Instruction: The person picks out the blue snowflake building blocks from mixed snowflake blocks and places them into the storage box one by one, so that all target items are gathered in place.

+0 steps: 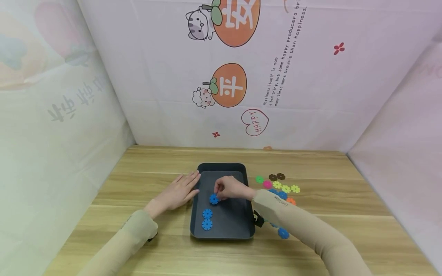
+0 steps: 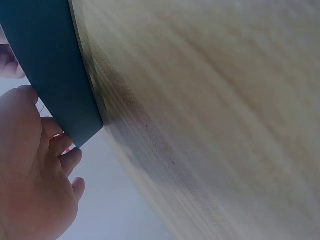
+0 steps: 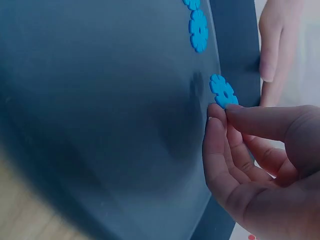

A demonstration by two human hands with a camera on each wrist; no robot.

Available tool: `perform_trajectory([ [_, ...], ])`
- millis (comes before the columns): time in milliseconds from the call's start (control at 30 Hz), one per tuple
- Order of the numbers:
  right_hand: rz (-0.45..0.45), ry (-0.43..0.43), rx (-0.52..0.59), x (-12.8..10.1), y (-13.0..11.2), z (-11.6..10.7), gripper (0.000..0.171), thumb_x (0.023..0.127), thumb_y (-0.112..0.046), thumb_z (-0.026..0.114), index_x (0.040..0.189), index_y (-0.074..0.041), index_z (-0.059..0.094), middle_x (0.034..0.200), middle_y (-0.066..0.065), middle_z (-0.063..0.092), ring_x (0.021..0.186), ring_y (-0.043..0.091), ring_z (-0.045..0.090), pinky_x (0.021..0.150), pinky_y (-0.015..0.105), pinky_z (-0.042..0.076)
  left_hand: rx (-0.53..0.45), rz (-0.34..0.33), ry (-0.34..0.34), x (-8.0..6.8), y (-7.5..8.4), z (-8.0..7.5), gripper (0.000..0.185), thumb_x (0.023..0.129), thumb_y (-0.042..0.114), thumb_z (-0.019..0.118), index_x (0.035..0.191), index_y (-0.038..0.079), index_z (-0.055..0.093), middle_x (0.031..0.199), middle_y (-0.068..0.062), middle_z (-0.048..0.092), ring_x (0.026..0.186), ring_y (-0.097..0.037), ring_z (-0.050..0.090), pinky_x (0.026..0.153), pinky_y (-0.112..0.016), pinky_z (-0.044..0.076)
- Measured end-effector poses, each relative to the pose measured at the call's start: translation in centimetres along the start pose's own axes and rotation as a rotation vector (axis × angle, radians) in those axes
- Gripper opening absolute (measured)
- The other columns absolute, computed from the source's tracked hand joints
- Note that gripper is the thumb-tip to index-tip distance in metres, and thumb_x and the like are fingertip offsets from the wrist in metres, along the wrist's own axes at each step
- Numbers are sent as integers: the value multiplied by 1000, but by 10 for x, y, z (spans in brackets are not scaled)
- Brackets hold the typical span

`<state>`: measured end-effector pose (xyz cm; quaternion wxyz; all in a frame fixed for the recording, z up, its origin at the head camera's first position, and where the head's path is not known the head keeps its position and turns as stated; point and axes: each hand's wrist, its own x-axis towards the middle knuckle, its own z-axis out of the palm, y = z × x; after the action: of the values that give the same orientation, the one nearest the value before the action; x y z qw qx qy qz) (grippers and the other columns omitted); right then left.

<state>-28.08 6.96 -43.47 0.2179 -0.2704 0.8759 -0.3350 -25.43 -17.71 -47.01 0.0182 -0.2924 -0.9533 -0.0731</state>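
Over the dark tray (image 1: 228, 226), my right hand (image 1: 230, 188) pinches a blue snowflake disc (image 1: 214, 199) between thumb and fingertips. In the right wrist view that blue disc (image 3: 223, 91) is held by its edge, tilted near the tray's side wall. Two more blue discs (image 1: 207, 224) lie end to end on the tray floor, near its left wall. My left hand (image 1: 178, 192) has its fingers extended, resting on the tray's left rim. From the left wrist, the hand (image 2: 40, 165) shows with fingertips along the tray's outer side (image 2: 55, 65).
Right of the tray lie loose snowflake discs: green (image 1: 259, 179), pink (image 1: 267, 184), brown (image 1: 273, 177), yellow (image 1: 286, 189), orange (image 1: 291, 201) and several blue ones (image 1: 283, 233). My right forearm covers part of that group. A printed cloth wall (image 1: 165, 107) stands behind the wooden table (image 1: 138, 172).
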Motion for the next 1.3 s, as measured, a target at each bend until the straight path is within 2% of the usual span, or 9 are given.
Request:
perform_trajectory([
  [167, -4, -16, -20, 7, -1, 8, 4, 88, 0, 69, 91, -2, 69, 78, 6, 70, 67, 13, 67, 65, 25, 60, 6, 1, -1, 1, -1, 1, 61, 107, 41, 39, 157, 8, 28, 165, -10, 26, 152, -29, 30, 123, -54, 24],
  [333, -17, -43, -39, 9, -4, 11, 4, 89, 1, 67, 92, -1, 69, 79, 8, 70, 68, 15, 67, 65, 27, 60, 3, 3, 2, 1, 0, 1, 62, 107, 41, 40, 157, 8, 28, 165, -10, 26, 152, -29, 30, 123, -55, 24],
  [700, -15, -84, -65, 13, -10, 15, 6, 90, 1, 67, 92, -3, 70, 79, 5, 70, 70, 17, 68, 62, 23, 56, 7, -4, -5, 0, -2, 3, 62, 107, 43, 38, 157, 8, 28, 165, -9, 25, 152, -28, 29, 124, -54, 23],
  [1033, -19, -80, -107, 14, -11, 16, 6, 90, -1, 67, 93, -4, 72, 82, 5, 71, 69, 10, 64, 62, 22, 55, -5, -4, -5, 0, -2, 1, 62, 107, 42, 39, 157, 8, 27, 165, -10, 25, 152, -28, 29, 124, -54, 24],
  [1300, -29, -63, -88, 12, -9, 13, 7, 90, -2, 68, 95, -3, 72, 84, 6, 72, 69, 10, 65, 64, 23, 56, -1, -2, -1, 0, -1, 1, 62, 107, 42, 38, 157, 6, 29, 165, -11, 26, 152, -28, 29, 123, -55, 25],
])
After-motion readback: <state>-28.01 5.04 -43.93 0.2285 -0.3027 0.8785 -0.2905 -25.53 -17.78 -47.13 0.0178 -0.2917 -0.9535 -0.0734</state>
